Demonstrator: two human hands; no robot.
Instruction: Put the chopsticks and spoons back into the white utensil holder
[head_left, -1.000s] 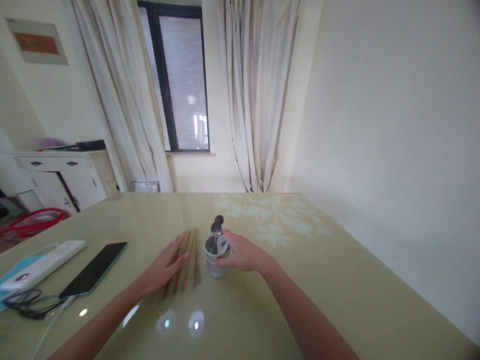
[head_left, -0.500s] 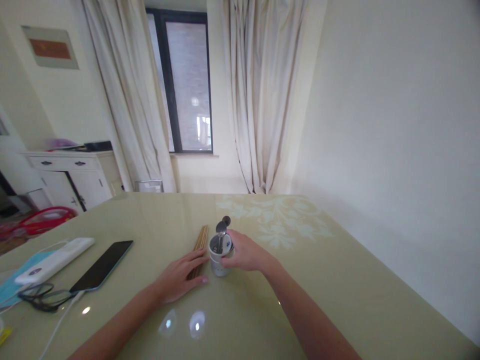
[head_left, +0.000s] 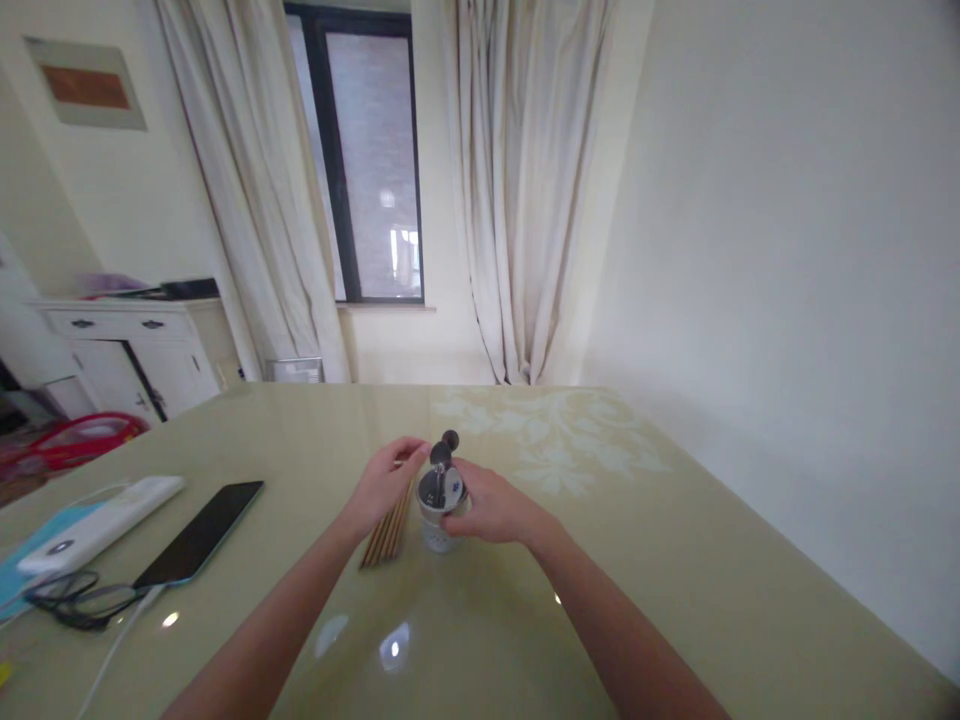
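Note:
A small white cup (head_left: 437, 532) stands on the glossy green table (head_left: 675, 560) with metal spoons (head_left: 442, 465) sticking up out of it. My right hand (head_left: 487, 505) is wrapped round the cup's right side. A bundle of wooden chopsticks (head_left: 386, 530) lies on the table just left of the cup. My left hand (head_left: 384, 485) is closed over the far end of the bundle, fingers curled and thumb near the spoons.
A black phone (head_left: 201, 532), a white power bank (head_left: 97, 520) with a cable, and dark glasses (head_left: 71, 600) lie at the left. A white cabinet (head_left: 135, 350) and curtained window stand beyond the table. A wall runs along the right.
My left hand has slid from lying flat on the chopsticks' near end to gripping their far end beside the cup. The chopsticks are gathered tighter. My right hand has stayed on the cup.

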